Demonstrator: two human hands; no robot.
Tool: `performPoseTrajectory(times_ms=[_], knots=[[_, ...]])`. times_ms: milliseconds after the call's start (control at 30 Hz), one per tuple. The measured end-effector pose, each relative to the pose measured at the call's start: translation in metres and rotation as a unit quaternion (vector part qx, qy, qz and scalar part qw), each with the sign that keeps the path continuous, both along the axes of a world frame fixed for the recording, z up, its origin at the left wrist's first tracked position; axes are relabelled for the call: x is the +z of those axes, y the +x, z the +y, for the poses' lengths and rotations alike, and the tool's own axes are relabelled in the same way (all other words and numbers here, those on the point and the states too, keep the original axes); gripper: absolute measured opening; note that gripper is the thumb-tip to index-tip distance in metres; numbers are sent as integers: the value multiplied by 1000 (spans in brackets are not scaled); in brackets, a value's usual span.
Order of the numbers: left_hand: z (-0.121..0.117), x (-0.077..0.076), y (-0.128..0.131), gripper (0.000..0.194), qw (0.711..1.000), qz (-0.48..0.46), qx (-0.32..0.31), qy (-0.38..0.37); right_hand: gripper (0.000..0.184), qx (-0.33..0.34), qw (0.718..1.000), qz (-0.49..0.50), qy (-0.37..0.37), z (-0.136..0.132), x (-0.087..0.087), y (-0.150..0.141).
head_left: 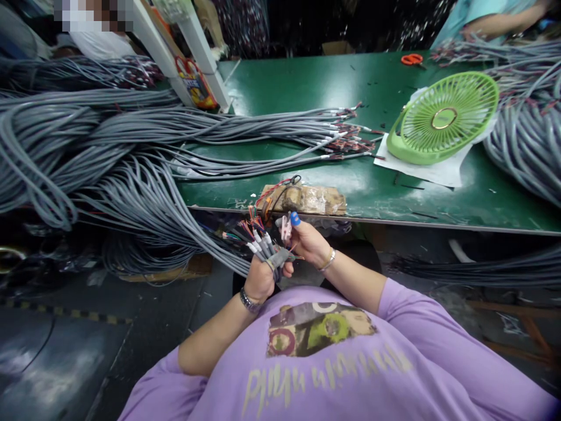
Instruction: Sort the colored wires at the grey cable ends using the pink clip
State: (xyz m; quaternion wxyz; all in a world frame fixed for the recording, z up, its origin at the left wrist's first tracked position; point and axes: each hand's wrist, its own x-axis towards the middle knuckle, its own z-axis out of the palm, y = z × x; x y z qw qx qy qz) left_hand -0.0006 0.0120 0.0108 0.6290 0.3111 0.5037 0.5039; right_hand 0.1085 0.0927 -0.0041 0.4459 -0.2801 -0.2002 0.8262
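My left hand (259,279) clenched round grey cables (268,252), white-collared, coloured wires (253,218) splayed, near edge of bench (372,202). My right hand (312,244) pinches pale piece (286,228). Bench shows green between block (324,200) and fan (447,120).

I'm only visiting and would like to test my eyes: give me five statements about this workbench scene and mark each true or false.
1. The left hand grips a bunch of grey cables. True.
2. The green fan stands on the floor. False: it stands on the green table, with white paper under it.
3. Something blue shows at a fingertip of the right hand. True.
4. The dark watch is on the right wrist. False: it is on the left wrist; the right one wears a lighter band.
5. The orange-handled tool lies toward the table's far edge. True.
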Motion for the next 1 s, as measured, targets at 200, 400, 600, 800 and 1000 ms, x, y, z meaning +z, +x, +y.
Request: performPoseTrajectory(times_ms=[200, 400, 600, 800, 1000], knots=[[0, 2, 0, 32, 1000, 4, 2, -5, 49, 45, 998, 11, -30, -1, -2, 5], [-11, 2, -1, 30, 1000, 17, -3, 24, 60, 109, 994, 12, -19, -3, -1, 16], [-16, 0, 0, 25, 997, 41, 44, 48, 57, 182, 982, -46, -2, -10, -2, 28], [-13, 3, 4, 25, 995, 48, 65, 54, 54, 162, 984, -78, 9, -6, 6, 32], [-6, 9, 7, 27, 996, 22, 82, 27, 50, 84, 991, -95, 50, 0, 7, 18]])
